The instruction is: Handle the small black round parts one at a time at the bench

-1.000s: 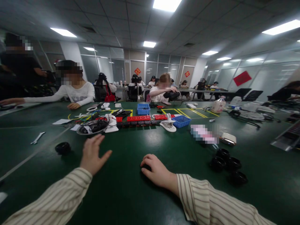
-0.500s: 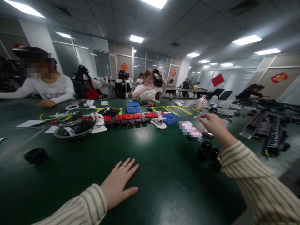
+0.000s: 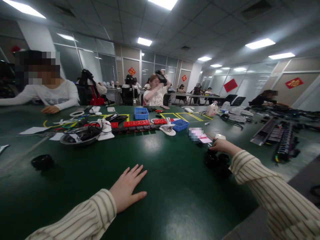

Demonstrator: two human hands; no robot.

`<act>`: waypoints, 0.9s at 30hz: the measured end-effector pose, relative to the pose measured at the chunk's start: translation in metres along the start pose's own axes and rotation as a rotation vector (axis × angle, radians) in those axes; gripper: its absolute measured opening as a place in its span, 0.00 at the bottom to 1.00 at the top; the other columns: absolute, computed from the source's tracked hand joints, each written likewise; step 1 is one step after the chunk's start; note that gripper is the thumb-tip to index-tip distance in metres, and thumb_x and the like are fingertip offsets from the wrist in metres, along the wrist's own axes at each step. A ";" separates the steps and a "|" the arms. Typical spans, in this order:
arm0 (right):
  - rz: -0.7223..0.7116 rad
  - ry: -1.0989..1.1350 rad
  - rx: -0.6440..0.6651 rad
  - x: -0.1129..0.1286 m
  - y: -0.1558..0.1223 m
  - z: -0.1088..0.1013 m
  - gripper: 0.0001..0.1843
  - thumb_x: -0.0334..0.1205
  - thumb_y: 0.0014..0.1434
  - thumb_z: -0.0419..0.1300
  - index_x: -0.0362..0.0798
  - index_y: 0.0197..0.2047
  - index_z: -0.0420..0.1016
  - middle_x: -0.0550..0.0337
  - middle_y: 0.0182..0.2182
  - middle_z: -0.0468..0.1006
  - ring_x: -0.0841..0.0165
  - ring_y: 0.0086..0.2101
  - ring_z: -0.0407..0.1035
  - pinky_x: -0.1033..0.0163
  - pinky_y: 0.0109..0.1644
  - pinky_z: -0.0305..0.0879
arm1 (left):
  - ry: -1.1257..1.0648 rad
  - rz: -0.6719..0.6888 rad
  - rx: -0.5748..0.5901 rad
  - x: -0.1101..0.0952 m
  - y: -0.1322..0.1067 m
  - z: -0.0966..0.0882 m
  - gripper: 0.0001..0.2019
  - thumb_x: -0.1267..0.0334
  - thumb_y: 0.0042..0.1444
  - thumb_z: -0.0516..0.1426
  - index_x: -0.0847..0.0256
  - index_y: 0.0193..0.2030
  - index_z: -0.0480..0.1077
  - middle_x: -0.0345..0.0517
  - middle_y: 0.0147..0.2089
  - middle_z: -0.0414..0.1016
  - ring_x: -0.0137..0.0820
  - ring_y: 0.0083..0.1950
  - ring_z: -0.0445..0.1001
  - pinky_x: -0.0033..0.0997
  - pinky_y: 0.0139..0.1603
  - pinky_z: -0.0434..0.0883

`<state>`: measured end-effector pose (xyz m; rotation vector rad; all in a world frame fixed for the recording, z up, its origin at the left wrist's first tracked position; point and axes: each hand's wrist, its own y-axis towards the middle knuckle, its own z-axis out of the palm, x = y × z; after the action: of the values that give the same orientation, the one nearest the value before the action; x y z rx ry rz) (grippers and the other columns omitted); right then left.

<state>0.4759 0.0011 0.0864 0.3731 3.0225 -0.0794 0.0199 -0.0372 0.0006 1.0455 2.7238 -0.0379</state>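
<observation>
My left hand (image 3: 128, 187) lies flat on the green table (image 3: 162, 186), fingers stretched out and slightly spread, holding nothing. My right hand (image 3: 222, 145) reaches to the right and rests down on a cluster of black round lens-like parts (image 3: 217, 161); its fingers curl over the top one, though I cannot see whether they grip it. A pink card (image 3: 198, 135) and a small white device (image 3: 220, 136) lie just beyond that hand. Both my sleeves are cream with thin stripes.
One more black round part (image 3: 42, 161) sits at the left. A metal dish of cables (image 3: 79, 136), red power strips (image 3: 136, 123), two blue bins (image 3: 180, 125) and a white clamp (image 3: 168, 129) cross the middle. Several seated people work at the far side. Black racks (image 3: 283, 140) lie right.
My right hand has dropped from mid-air above the card down onto the black round parts. My left hand stayed flat in nearly the same place.
</observation>
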 end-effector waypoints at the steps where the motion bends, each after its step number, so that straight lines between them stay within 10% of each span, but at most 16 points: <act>1: 0.004 -0.014 0.026 0.009 -0.002 -0.001 0.13 0.43 0.63 0.52 0.41 0.43 0.68 0.57 0.37 0.70 0.71 0.36 0.68 0.63 0.40 0.68 | 0.000 0.003 -0.008 0.000 0.000 0.000 0.31 0.41 0.55 0.48 0.51 0.63 0.51 0.45 0.66 0.48 0.42 0.66 0.47 0.51 0.63 0.49; 8: -0.138 -0.041 0.023 0.105 -0.027 -0.012 0.14 0.44 0.59 0.57 0.39 0.35 0.70 0.57 0.32 0.72 0.71 0.34 0.69 0.61 0.40 0.67 | 0.005 0.003 -0.019 -0.002 0.000 0.000 0.31 0.42 0.55 0.48 0.52 0.63 0.52 0.45 0.66 0.49 0.42 0.66 0.48 0.52 0.62 0.50; 18: -0.808 0.096 -0.149 0.269 -0.107 -0.002 0.17 0.49 0.60 0.53 0.44 0.42 0.72 0.52 0.34 0.75 0.63 0.37 0.68 0.62 0.42 0.61 | -0.058 -0.104 -0.150 0.009 0.001 -0.001 0.38 0.47 0.50 0.56 0.65 0.63 0.50 0.57 0.64 0.53 0.45 0.65 0.51 0.56 0.63 0.48; 27: -1.035 0.499 -0.167 0.276 -0.102 0.033 0.18 0.47 0.59 0.53 0.44 0.49 0.65 0.55 0.36 0.71 0.66 0.36 0.63 0.63 0.40 0.59 | -0.222 -0.135 -0.171 0.005 0.004 -0.013 0.22 0.56 0.40 0.62 0.61 0.42 0.68 0.48 0.42 0.70 0.43 0.48 0.68 0.55 0.60 0.53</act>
<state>0.1871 -0.0330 0.0303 -1.3714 3.2540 0.2243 0.0160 -0.0299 0.0128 0.7619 2.5396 0.0527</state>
